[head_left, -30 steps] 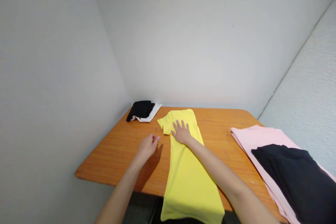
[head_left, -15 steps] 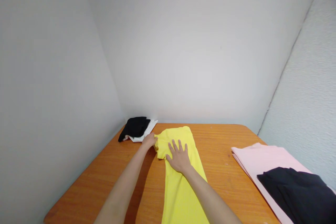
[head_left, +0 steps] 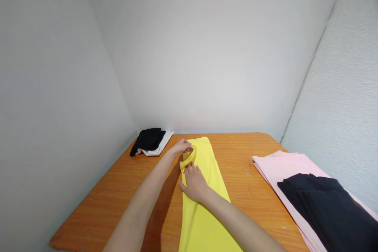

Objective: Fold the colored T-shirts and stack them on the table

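Observation:
A yellow T-shirt (head_left: 203, 165) lies lengthwise over the table, folded into a long narrow strip that runs toward me. My left hand (head_left: 183, 146) pinches the sleeve at the shirt's far left edge and holds it raised, bent inward over the body. Just nearer to me, my right hand (head_left: 195, 183) rests on the cloth with fingers stretched out, its fingertips by the fold of the lifted sleeve. My right forearm crosses the lower part of the shirt and hides some of it.
The wooden table (head_left: 236, 173) meets a white wall at the back. Folded black cloth (head_left: 149, 139) lies on white cloth (head_left: 161, 145) at the far left. On the right, a folded black garment (head_left: 327, 208) covers part of pink cloth (head_left: 289, 163).
My left hand has carried the sleeve from the left side inward to the right. My right hand has slid slightly left and toward me. The view has shifted a little.

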`<state>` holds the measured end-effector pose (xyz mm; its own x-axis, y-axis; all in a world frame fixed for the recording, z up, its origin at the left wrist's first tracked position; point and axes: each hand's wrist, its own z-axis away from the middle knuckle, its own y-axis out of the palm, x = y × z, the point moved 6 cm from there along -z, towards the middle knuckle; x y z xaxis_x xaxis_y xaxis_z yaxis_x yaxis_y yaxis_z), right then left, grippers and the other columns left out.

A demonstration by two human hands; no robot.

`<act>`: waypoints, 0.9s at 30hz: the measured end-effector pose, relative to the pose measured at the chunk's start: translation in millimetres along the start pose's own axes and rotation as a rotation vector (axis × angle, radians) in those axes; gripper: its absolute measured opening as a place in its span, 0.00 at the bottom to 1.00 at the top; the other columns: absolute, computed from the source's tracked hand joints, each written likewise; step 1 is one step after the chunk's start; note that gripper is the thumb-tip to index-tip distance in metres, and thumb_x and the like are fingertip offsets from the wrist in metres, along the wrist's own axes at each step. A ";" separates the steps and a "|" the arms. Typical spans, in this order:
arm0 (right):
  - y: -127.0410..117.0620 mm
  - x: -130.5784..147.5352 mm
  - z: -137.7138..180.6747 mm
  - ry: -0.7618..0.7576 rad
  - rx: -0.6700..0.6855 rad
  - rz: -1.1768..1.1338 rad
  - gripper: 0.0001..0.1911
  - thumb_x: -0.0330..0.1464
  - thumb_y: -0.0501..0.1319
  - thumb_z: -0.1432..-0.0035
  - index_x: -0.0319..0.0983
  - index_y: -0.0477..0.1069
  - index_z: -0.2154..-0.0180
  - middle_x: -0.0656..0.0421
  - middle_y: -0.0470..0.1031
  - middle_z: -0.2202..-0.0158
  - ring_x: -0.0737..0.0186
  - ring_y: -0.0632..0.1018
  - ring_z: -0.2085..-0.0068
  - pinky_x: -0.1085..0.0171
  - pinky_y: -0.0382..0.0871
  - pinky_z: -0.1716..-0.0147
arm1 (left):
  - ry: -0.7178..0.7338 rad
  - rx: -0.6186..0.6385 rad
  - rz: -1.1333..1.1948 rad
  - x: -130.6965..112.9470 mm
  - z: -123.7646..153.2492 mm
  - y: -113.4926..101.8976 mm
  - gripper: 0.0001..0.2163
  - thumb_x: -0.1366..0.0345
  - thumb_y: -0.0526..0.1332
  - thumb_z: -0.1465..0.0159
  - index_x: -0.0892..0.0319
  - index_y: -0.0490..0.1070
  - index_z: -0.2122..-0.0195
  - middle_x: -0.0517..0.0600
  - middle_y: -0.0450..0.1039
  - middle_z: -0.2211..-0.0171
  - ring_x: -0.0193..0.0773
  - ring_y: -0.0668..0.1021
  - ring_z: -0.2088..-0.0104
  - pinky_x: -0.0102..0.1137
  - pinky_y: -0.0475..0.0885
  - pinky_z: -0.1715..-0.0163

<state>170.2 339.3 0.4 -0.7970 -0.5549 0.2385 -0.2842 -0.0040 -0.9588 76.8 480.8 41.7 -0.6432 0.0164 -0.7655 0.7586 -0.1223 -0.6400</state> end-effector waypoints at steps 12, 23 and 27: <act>-4.9 86.9 133.2 -0.493 0.207 -0.333 0.32 0.43 0.48 0.30 0.34 0.49 0.32 0.45 0.42 0.31 0.44 0.36 0.32 0.43 0.35 0.34 | 0.366 0.018 -0.538 -9.0 55.7 76.9 0.25 0.53 0.48 0.31 0.57 0.57 0.35 0.54 0.49 0.32 0.45 0.49 0.31 0.47 0.40 0.33; -80.7 5.9 232.1 -0.189 0.172 -0.353 0.27 0.45 0.58 0.36 0.43 0.63 0.40 0.51 0.59 0.36 0.52 0.58 0.35 0.51 0.53 0.36 | 0.451 -0.183 -0.608 -13.0 148.8 36.1 0.18 0.65 0.48 0.32 0.61 0.64 0.43 0.58 0.60 0.38 0.46 0.60 0.36 0.42 0.55 0.36; -62.2 -23.6 244.5 -0.142 0.143 -0.169 0.33 0.47 0.64 0.43 0.47 0.62 0.38 0.52 0.55 0.34 0.48 0.57 0.35 0.48 0.53 0.36 | 0.416 -0.115 -0.624 11.7 173.6 41.5 0.23 0.59 0.54 0.33 0.63 0.61 0.40 0.60 0.58 0.36 0.48 0.62 0.36 0.42 0.58 0.37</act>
<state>336.9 149.2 16.6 -0.6587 -0.6476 0.3830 -0.3206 -0.2190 -0.9216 82.7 303.6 17.6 -0.8816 0.4243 -0.2068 0.2878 0.1358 -0.9480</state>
